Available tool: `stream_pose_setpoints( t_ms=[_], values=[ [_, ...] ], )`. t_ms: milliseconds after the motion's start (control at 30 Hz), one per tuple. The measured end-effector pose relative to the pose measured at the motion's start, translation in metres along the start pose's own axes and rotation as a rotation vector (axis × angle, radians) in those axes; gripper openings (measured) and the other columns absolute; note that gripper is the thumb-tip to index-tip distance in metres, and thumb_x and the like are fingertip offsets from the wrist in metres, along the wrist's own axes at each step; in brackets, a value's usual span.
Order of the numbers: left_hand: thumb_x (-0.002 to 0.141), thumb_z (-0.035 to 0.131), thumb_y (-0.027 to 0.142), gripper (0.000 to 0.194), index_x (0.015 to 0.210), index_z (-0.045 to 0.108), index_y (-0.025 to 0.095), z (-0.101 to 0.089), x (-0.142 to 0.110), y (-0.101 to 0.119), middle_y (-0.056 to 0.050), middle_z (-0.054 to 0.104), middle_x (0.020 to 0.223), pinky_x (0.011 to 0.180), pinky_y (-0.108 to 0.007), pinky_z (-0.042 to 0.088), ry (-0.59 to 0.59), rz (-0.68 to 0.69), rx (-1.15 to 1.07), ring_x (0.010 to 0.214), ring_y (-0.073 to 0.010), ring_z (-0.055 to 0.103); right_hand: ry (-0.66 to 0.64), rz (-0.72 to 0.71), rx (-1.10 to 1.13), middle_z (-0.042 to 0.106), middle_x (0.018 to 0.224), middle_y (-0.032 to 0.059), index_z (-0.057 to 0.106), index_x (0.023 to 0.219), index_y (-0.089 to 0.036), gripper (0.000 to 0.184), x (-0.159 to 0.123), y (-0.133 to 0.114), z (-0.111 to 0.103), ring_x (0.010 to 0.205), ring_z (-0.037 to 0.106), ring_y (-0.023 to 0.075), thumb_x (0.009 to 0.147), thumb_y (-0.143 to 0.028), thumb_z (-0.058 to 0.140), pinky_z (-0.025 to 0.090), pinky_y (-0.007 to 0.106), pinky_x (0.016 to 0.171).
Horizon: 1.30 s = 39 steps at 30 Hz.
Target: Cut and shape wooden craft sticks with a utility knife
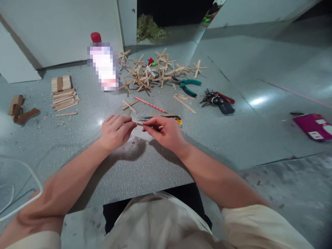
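My left hand (115, 131) and my right hand (166, 133) meet over a grey floor mat (129, 173). Both are closed in a pinch on the same thin wooden stick (138, 123), which lies roughly level between the fingertips. A white scrap of paper (141, 135) lies on the mat just under the hands. Right behind the right hand rests a yellow utility knife (171, 118). A pink pencil (150, 104) and two loose crossed sticks (129, 104) lie a little farther away.
A heap of crossed wooden sticks (153, 72) lies at the back, beside a red-capped bottle (103, 65). Teal pliers (189, 86), keys (218, 101), stacked sticks (63, 97), brown wood pieces (22, 110), a magenta box (313, 126) and a white cable (26, 193) surround the spot.
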<state>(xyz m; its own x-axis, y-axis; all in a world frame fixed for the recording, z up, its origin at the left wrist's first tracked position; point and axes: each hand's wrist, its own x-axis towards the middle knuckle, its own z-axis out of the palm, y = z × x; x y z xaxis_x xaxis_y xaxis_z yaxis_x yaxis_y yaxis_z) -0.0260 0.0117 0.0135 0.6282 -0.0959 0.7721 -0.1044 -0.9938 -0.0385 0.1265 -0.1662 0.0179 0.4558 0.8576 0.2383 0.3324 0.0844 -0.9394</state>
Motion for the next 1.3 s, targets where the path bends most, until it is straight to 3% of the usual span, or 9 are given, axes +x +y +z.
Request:
stream_pose_setpoints(
  t_ms=[133,400,600,767,900,1100,1300],
  values=[
    [0.096,0.075,0.027,0.008,0.098,0.067,0.025,0.0009,0.0012,-0.0013,-0.002,0.074,0.088,0.069,-0.035,0.047,0.049,-0.016,0.046,0.076,-0.0181,0.066,0.032,0.004,0.032,0.083,0.087,0.0039,0.078,0.098,-0.023,0.015,0.0006,0.0016,-0.0033,0.073,0.077,0.0185,0.092,-0.036,0.075,0.063,0.032,0.068],
    [0.095,0.075,0.019,0.018,0.110,0.071,0.028,0.0002,-0.0004,-0.0022,0.000,0.073,0.086,0.066,-0.035,0.043,0.093,0.055,-0.013,0.072,-0.0159,0.061,-0.017,0.037,0.103,0.083,0.086,0.0037,0.074,0.096,-0.023,0.015,0.0002,-0.0021,-0.0021,0.075,0.079,0.0188,0.091,-0.038,0.076,0.064,0.032,0.070],
    [0.090,0.079,0.013,0.016,0.085,0.069,0.024,-0.0029,0.0068,0.0021,0.003,0.075,0.082,0.064,-0.033,0.042,0.153,0.128,-0.027,0.067,-0.0123,0.059,-0.043,0.092,0.183,0.083,0.084,0.0041,0.075,0.096,-0.023,0.019,0.0001,0.0009,-0.0010,0.077,0.080,0.0202,0.089,-0.040,0.080,0.065,0.034,0.072],
    [0.092,0.077,0.017,0.012,0.086,0.069,0.024,-0.0026,0.0046,0.0022,0.002,0.073,0.083,0.066,-0.033,0.042,0.124,0.161,0.021,0.068,-0.0130,0.059,-0.056,0.113,0.181,0.083,0.086,0.0048,0.075,0.097,-0.023,0.022,-0.0006,0.0010,0.0003,0.078,0.080,0.0207,0.089,-0.043,0.081,0.066,0.035,0.075],
    [0.092,0.073,0.018,0.009,0.098,0.068,0.021,0.0000,0.0025,0.0019,-0.003,0.071,0.089,0.067,-0.035,0.042,0.108,0.099,-0.051,0.072,-0.0154,0.060,-0.036,0.086,0.155,0.083,0.086,0.0043,0.076,0.096,-0.023,0.020,-0.0001,0.0008,-0.0011,0.075,0.079,0.0193,0.089,-0.040,0.080,0.065,0.034,0.073],
    [0.095,0.064,0.018,0.008,0.102,0.063,0.022,0.0007,0.0031,0.0017,-0.006,0.070,0.096,0.074,-0.039,0.045,0.109,-0.007,-0.064,0.082,-0.0212,0.062,0.026,0.108,0.144,0.082,0.083,0.0042,0.077,0.095,-0.023,0.019,0.0027,0.0010,-0.0053,0.074,0.077,0.0193,0.087,-0.040,0.081,0.061,0.032,0.067],
    [0.092,0.062,0.019,0.021,0.112,0.062,0.024,0.0004,0.0010,0.0028,-0.009,0.071,0.108,0.082,-0.043,0.052,0.092,-0.072,-0.077,0.098,-0.0258,0.067,0.035,0.034,0.072,0.082,0.082,0.0033,0.078,0.094,-0.023,0.012,0.0022,-0.0007,-0.0063,0.068,0.073,0.0169,0.089,-0.035,0.079,0.057,0.030,0.062]
  ],
)
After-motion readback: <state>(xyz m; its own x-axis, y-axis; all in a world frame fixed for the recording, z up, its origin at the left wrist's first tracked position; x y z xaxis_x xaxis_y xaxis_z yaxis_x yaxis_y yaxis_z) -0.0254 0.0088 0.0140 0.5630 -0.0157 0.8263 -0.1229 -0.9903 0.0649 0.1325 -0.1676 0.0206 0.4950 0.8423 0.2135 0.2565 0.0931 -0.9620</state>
